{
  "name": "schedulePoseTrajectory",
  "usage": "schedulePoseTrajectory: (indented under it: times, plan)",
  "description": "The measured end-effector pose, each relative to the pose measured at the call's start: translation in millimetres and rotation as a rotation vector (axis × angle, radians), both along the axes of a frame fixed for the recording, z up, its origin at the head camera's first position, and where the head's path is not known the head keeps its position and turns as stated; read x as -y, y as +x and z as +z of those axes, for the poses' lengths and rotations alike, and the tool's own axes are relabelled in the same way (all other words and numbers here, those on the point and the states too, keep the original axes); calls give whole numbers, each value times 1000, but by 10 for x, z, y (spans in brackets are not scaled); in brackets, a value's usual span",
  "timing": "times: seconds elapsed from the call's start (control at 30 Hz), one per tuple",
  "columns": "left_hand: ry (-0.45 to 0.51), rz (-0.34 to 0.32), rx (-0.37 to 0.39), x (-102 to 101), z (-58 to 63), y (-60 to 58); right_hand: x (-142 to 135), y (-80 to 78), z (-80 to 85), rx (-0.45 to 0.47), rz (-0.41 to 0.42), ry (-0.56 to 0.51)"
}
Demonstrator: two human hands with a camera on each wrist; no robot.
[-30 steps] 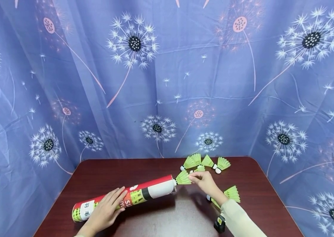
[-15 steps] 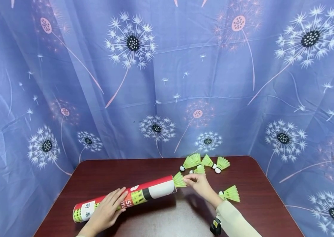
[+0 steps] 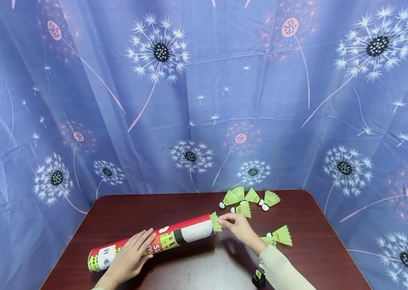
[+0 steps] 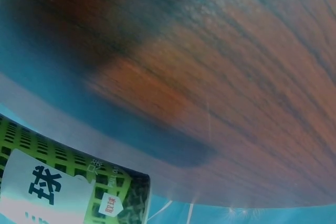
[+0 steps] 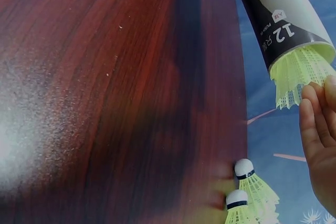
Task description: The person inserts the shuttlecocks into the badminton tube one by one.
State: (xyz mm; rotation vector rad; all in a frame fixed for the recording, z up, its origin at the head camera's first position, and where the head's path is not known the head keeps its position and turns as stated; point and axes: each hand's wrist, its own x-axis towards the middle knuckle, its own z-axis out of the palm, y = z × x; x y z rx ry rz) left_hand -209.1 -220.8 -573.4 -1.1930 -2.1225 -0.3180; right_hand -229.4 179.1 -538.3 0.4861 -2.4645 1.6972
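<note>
A long shuttlecock tube in red, white, black and green lies slanted across the table, its mouth toward the right. My left hand rests over the tube's middle, fingers laid across its top. At the mouth, a yellow-green shuttlecock is mostly inside, only its skirt sticking out. My right hand pinches the skirt's edge between thumb and fingers. The right wrist view shows the same shuttlecock in the opening, its base hidden within. The left wrist view shows only the tube's other end and table.
Several loose shuttlecocks lie together near the table's back edge. More, including one shuttlecock, lie right of my right forearm. The dark red-brown table meets a blue dandelion-print curtain behind and at both sides.
My right hand has moved left, and the shuttlecock it pinches has slid deeper into the tube, from base at the mouth to skirt only showing. My left hand has stayed on the tube.
</note>
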Motion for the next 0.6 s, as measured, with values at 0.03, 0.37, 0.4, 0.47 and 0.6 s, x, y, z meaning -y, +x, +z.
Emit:
schedulePoseTrajectory:
  times: [0.03,0.37,0.4,0.47,0.6]
  plan:
    - [2,0,2,2,-1,3,3,0,-3,-2,5,-4]
    - [1,-2,16,-5,-10,4,154,190,314,-27,77,-28]
    - [1,-4,19,-9,-9,4,165,199,334,-17,81,-29]
    - [0,-4,21,-14,-11,4,181,200,333,-9,82,-23]
    - [-1,3,20,-16,-24,13,183,144,193,-36,74,-22]
